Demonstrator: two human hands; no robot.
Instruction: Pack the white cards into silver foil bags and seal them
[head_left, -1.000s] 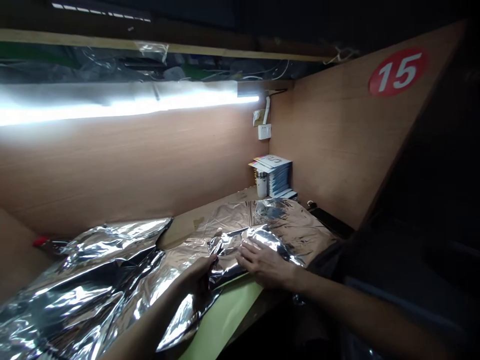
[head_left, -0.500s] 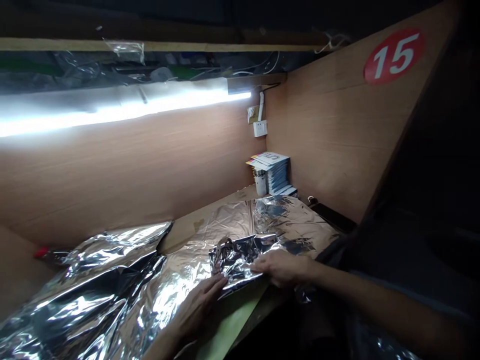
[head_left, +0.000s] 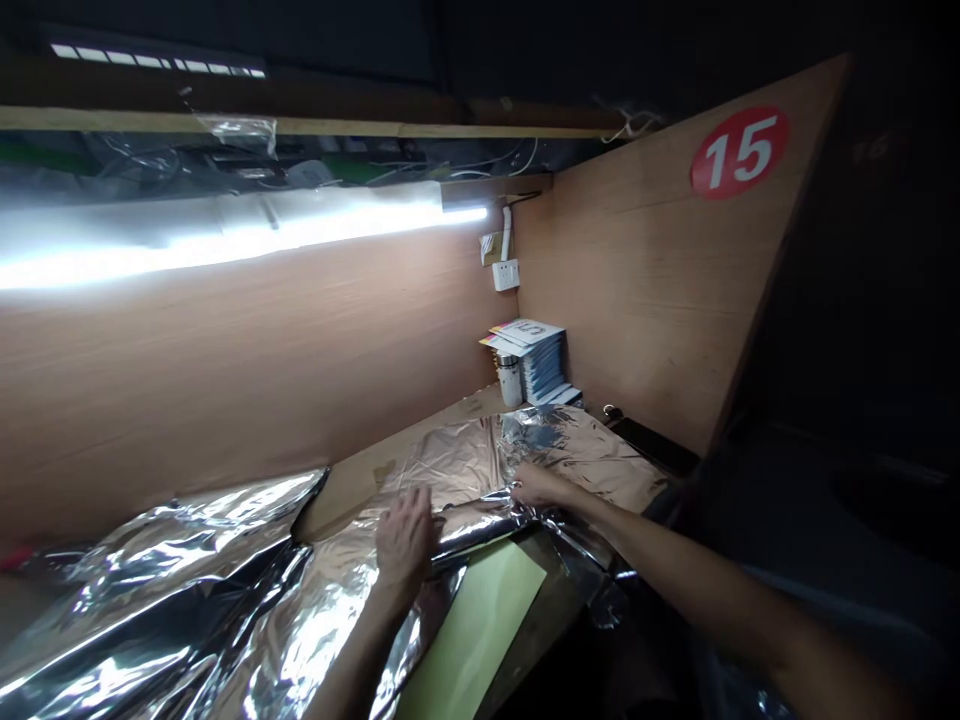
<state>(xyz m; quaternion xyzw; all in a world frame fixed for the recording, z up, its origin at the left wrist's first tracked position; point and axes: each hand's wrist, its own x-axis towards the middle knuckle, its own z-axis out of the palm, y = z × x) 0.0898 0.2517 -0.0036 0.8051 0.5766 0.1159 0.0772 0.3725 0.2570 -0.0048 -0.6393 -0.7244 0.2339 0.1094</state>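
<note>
A large crinkled silver foil sheet (head_left: 225, 590) covers most of the wooden bench. My left hand (head_left: 403, 538) lies flat on the foil with fingers stretched out, pressing it down near the middle. My right hand (head_left: 541, 487) rests on a folded edge of the foil further right, its fingers curled against the sheet; whether they pinch it is unclear. A pale green board (head_left: 480, 630) shows under the foil at the bench's front edge.
A stack of blue-white booklets (head_left: 536, 360) and a small white jar (head_left: 510, 380) stand in the far corner. A wall socket (head_left: 506, 274) and a strip light (head_left: 225, 240) are on the back panel. The right partition carries a red "15" sticker (head_left: 739, 152). A dark flat object (head_left: 652, 445) lies at the right.
The crumpled fold of foil has been laid flat. My left hand moved up onto the sheet and flattened out; my right hand moved further away along the fold. The view shifted left.
</note>
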